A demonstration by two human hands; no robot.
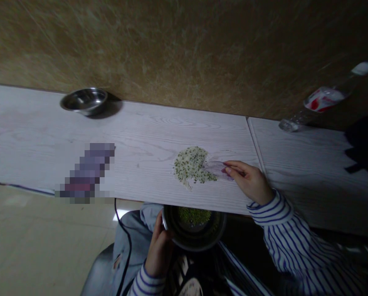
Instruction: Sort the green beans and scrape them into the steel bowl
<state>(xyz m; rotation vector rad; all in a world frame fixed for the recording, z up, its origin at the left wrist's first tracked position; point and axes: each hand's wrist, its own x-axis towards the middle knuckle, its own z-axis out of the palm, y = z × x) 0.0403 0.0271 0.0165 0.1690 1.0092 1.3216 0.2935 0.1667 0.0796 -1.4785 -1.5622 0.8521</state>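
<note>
While the left hand point(159, 248) grips a metal bowl point(199, 248) of green grains point(194, 215) at the near edge of the worktop point(140, 135), the right hand point(250, 181) pinches a thin purplish sheet point(215, 167) at the right side of a white-and-green grain pile point(190, 164). Far left: a second bowl point(91, 107).

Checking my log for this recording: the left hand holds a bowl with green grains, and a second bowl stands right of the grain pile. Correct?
One slip: the second bowl stands left of the grain pile, as the head view shows. The left hand does hold a bowl with green grains.
</note>
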